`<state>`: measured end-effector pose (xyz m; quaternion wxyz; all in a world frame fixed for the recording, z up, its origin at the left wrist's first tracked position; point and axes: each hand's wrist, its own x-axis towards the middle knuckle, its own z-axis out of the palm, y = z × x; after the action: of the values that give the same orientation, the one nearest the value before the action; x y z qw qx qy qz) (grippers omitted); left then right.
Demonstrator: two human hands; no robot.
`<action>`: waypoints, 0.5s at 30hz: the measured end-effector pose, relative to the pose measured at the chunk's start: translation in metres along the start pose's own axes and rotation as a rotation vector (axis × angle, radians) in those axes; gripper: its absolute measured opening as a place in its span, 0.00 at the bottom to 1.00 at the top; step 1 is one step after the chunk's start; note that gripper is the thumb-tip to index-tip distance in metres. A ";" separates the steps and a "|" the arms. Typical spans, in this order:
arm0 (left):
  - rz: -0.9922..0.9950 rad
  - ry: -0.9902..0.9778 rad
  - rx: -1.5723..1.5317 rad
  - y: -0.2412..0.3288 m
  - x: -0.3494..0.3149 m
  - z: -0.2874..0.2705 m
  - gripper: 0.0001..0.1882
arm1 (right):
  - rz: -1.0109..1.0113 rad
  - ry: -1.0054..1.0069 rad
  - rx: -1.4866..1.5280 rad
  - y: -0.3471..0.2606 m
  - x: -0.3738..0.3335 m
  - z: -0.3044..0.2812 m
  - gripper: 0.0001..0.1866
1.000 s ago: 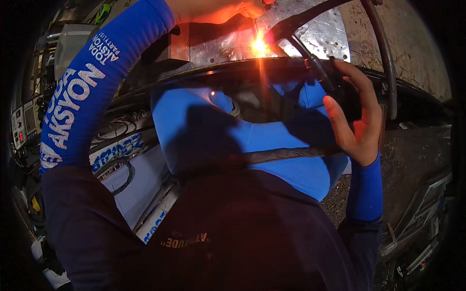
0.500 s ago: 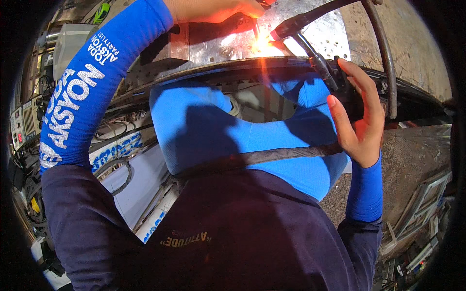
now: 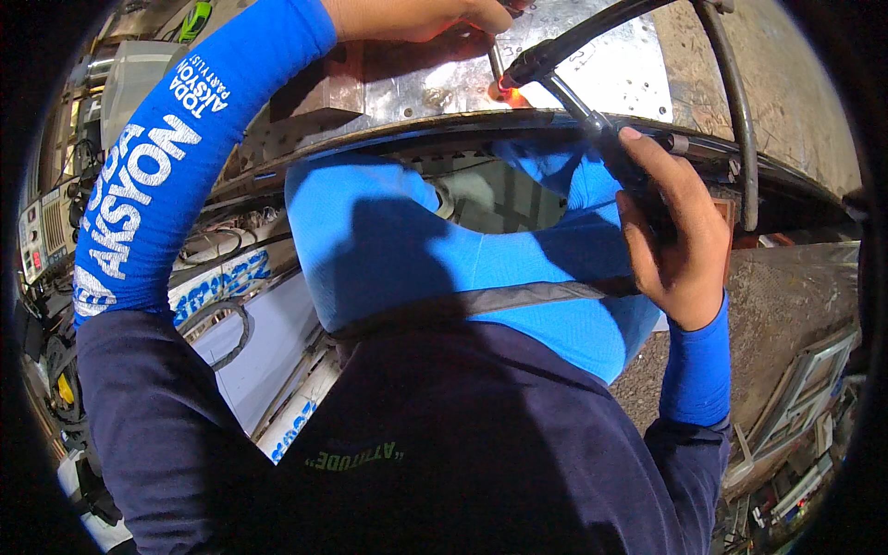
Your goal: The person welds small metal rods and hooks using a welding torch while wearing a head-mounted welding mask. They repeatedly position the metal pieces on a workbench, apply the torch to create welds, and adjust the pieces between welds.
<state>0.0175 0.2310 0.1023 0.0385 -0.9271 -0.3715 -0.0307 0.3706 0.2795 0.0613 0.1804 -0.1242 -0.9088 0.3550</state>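
Observation:
At the top edge, my left hand (image 3: pixel 421 17) is closed, its fingertips partly cut off by the picture's rim. A short, thin metal rod (image 3: pixel 496 57) runs from those fingers down to a small orange-glowing spot (image 3: pixel 511 95) on the shiny metal plate (image 3: pixel 615 83). My right hand (image 3: pixel 684 236) wraps around the dark handle of a welding torch (image 3: pixel 610 153). The torch's tip lies right beside the rod's lower end and the glow. Its palm-side grip is partly hidden by my fingers.
A dark rectangular block (image 3: pixel 319 97) stands on the plate's left side. One thick black cable (image 3: pixel 735 111) hangs over the bench's front edge at right. My blue-clad legs are below the bench. A control box (image 3: pixel 46 240) with dials stands far left; metal frames (image 3: pixel 809 388) lean at lower right.
The bright arc has died to a small orange glow. My right hand's spread fingers have closed more around the torch, whose tip has shifted slightly left. My left hand has moved slightly right.

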 end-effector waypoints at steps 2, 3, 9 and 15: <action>0.021 0.012 0.009 -0.003 0.002 0.004 0.04 | -0.007 -0.015 -0.042 -0.001 -0.001 0.001 0.32; 0.019 0.042 0.004 -0.004 0.004 0.010 0.05 | 0.034 -0.040 -0.048 -0.002 -0.003 0.000 0.33; 0.007 -0.009 0.049 0.002 -0.004 -0.002 0.05 | -0.024 0.002 -0.014 -0.001 -0.003 0.005 0.33; 0.036 0.022 0.042 -0.003 -0.002 0.004 0.03 | -0.033 0.078 -0.030 -0.003 -0.007 0.007 0.31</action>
<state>0.0139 0.2326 0.0984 0.0626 -0.9322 -0.3551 -0.0324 0.3740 0.2710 0.0569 0.2197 -0.1259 -0.9082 0.3331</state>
